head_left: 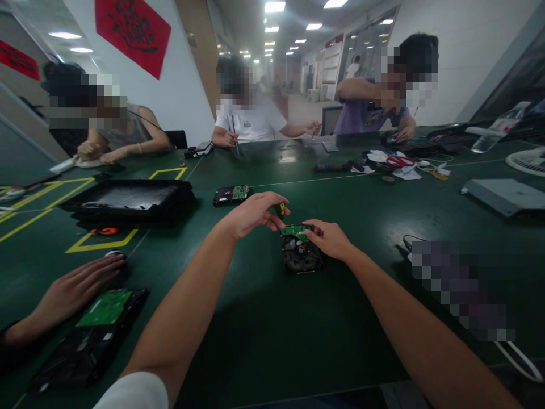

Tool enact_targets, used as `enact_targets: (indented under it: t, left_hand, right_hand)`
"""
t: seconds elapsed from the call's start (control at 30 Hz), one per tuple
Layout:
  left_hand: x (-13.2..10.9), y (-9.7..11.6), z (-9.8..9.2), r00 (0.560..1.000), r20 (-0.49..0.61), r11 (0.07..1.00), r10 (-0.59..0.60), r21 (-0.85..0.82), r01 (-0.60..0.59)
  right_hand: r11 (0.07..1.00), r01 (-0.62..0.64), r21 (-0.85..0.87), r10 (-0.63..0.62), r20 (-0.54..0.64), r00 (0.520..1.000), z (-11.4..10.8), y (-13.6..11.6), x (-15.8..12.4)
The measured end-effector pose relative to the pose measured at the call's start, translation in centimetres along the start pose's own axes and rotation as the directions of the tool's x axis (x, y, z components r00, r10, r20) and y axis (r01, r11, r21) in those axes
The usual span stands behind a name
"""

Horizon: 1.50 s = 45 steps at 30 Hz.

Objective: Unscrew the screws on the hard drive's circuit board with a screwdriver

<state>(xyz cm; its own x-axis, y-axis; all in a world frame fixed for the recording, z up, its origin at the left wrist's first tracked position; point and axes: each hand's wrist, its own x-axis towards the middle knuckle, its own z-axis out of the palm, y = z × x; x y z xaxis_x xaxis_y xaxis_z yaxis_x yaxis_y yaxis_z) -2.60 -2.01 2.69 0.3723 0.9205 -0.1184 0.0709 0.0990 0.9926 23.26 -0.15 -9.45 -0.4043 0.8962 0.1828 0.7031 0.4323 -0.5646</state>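
A black hard drive [301, 257] lies on the dark green table [272, 329] in front of me. A small green circuit board [294, 230] sits raised at its far edge. My left hand [254, 213] is curled, its fingertips pinching the board's left end, next to a small yellow-and-black object [280, 209]. My right hand [329, 238] grips the board's right end, fingers closed over the drive's corner.
Another person's hand [72, 292] rests at the lower left beside a second drive with a green board [104, 309]. A black tray [128, 200] stands at the left, a third drive [232, 195] behind. Three people work at the far side. Scissors, tools and cables lie at the right.
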Motion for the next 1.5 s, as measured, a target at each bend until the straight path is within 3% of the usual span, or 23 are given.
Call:
enact_targets:
  t: [0.13,0.4,0.63,0.9,1.17,1.5]
  left_hand:
    - [0.30,-0.28,-0.06,1.000,-0.004,0.999,0.015,-0.047,-0.015]
    - [0.00,0.07,0.17,1.000,-0.002,0.999,-0.003,0.044,0.003]
    - [0.28,-0.25,0.09,1.000,0.009,0.999,-0.011,-0.046,0.011]
    - [0.21,-0.17,-0.28,0.999,0.010,0.996,0.033,0.077,-0.034]
    - [0.17,-0.22,-0.09,0.999,0.042,0.998,0.002,-0.057,0.000]
    - [0.30,-0.25,-0.37,1.000,-0.001,1.000,0.008,0.030,-0.008]
  right_hand:
    - [1.000,0.007,0.000,-0.007,-0.006,1.000,0.09,0.02,0.08]
    - [1.000,0.007,0.006,-0.007,-0.008,1.000,0.13,0.05,0.09]
    - [1.000,0.004,-0.007,-0.004,-0.004,1.000,0.16,0.09,0.07]
    - [1.000,0.011,-0.009,-0.011,-0.014,1.000,0.10,-0.03,0.07]
    - [1.000,0.018,-0.007,-0.018,-0.022,1.000,0.08,-0.11,0.05]
    - [1.000,0.016,-0.008,-0.016,-0.011,1.000,0.17,0.05,0.08]
